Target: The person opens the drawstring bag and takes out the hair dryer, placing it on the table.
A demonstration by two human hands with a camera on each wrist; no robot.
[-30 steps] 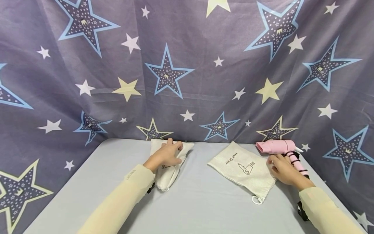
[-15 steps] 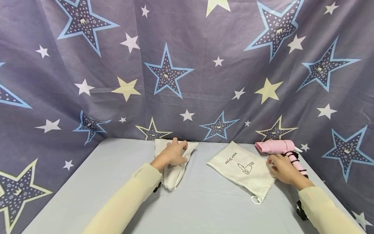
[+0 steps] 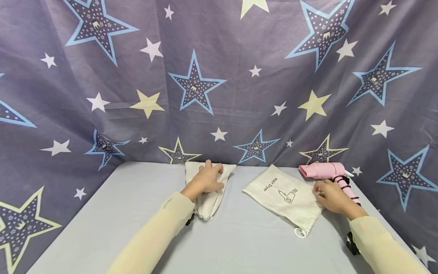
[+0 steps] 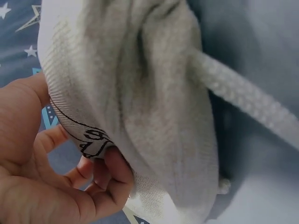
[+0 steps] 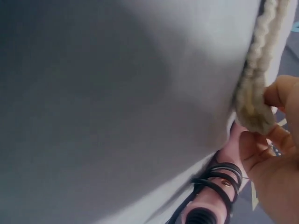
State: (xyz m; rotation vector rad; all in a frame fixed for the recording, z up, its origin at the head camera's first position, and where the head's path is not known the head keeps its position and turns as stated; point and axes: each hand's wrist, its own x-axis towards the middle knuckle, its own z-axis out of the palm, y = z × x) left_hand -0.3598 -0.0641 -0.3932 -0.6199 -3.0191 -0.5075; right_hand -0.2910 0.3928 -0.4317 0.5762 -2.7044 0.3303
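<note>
My left hand point(image 3: 205, 180) grips a bulging cream drawstring bag point(image 3: 207, 209) from above near the back edge of the table. In the left wrist view this bag point(image 4: 159, 107) has a dark printed drawing, partly behind the fingers, and a white cord point(image 4: 247, 98) hanging out. At the right, my right hand point(image 3: 333, 198) pinches the corner of a flat cream drawstring bag point(image 3: 302, 207) printed "Hair Dryer". The right wrist view shows the bag's gathered edge point(image 5: 254, 105) between thumb and fingers. Just beyond that hand lies a pink hair dryer point(image 3: 321, 170), its black cord wound round the handle.
A pale grey table point(image 3: 232, 243) carries everything. Behind it hangs a purple curtain point(image 3: 232, 106) with stars, coming down to the table's back edge and both sides. A small white ring of cord point(image 3: 300, 232) sticks out from the flat bag's near corner.
My left hand has slid the bulging bag to the right along the back of the table. My right hand, the flat bag and the hair dryer stay in place.
</note>
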